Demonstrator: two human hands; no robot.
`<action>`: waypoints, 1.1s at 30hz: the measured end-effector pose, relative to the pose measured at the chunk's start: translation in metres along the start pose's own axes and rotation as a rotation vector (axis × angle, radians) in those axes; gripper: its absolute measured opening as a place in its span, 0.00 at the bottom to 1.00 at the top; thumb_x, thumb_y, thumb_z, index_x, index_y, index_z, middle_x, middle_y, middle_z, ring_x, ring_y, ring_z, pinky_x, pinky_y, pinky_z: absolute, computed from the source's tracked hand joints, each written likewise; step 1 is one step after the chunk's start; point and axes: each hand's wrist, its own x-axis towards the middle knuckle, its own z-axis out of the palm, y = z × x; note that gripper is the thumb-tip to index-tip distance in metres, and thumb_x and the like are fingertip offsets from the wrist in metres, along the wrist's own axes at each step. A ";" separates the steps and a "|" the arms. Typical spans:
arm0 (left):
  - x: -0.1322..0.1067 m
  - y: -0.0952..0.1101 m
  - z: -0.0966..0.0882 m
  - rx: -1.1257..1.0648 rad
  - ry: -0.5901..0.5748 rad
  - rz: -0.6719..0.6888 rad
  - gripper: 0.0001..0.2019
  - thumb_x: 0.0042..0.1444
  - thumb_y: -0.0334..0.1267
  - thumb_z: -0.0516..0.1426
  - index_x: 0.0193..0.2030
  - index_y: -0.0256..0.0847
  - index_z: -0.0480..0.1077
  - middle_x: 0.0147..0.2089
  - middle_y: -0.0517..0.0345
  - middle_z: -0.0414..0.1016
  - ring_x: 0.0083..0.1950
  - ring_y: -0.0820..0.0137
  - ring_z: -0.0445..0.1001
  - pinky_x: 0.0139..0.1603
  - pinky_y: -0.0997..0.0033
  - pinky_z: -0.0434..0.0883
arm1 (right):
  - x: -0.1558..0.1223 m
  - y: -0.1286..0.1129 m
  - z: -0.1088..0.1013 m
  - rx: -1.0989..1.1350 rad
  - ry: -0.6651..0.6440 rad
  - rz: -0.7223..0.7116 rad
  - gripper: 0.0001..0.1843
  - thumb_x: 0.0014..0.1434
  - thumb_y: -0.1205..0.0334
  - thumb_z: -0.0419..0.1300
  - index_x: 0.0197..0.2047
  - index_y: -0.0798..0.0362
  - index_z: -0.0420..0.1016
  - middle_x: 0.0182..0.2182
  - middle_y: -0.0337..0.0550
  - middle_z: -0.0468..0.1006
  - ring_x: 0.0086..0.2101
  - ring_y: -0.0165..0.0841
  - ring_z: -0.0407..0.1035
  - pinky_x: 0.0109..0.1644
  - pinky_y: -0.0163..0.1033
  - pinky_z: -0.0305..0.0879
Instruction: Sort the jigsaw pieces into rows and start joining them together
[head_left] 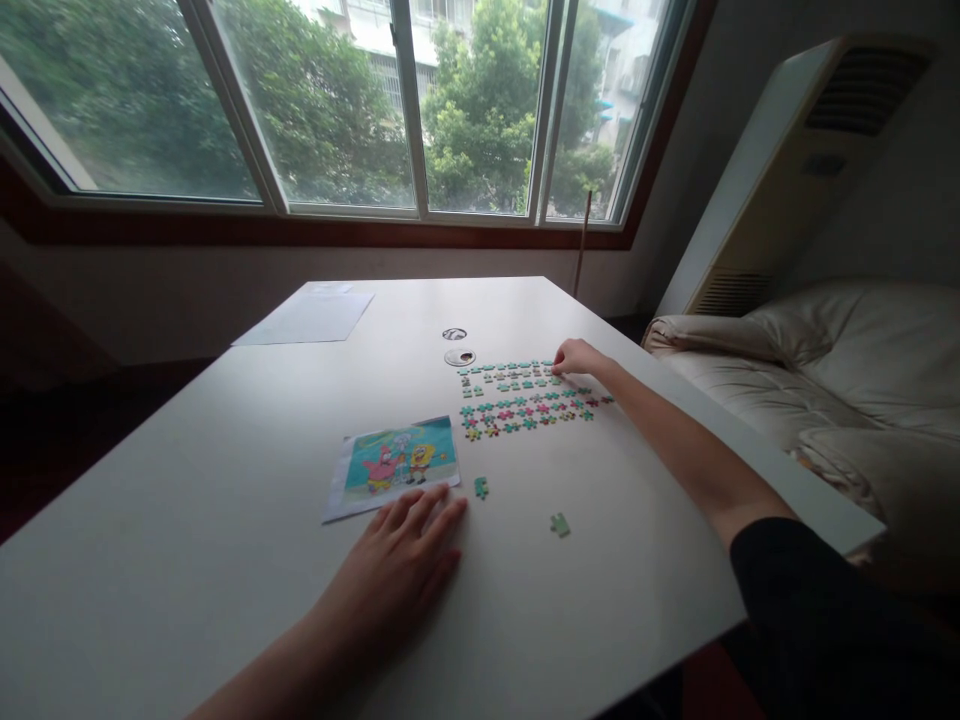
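Observation:
My left hand point(401, 565) lies flat on the white table point(187, 520), fingers stretched out, just below a cartoon reference picture point(394, 465). My right hand point(576, 357) reaches far across to the top right of several rows of jigsaw pieces point(525, 400), its fingers curled and pinched at a piece there. What it pinches is too small to make out. Two loose green pieces lie apart near me, one point(481, 487) beside the picture and one point(559, 524) further right.
A sheet of paper point(307, 316) lies at the far left of the table. Two round cable holes point(459, 356) sit behind the pieces. A cream sofa point(825, 370) stands right of the table, a window behind.

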 end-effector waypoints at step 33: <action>0.003 0.002 -0.002 0.012 -0.010 0.005 0.19 0.59 0.40 0.46 0.57 0.42 0.60 0.57 0.48 0.62 0.55 0.57 0.59 0.52 0.55 0.62 | -0.212 -0.123 0.027 0.631 -0.344 -0.726 0.12 0.48 0.58 0.61 0.36 0.55 0.76 0.25 0.38 0.74 0.27 0.25 0.67 0.31 0.28 0.62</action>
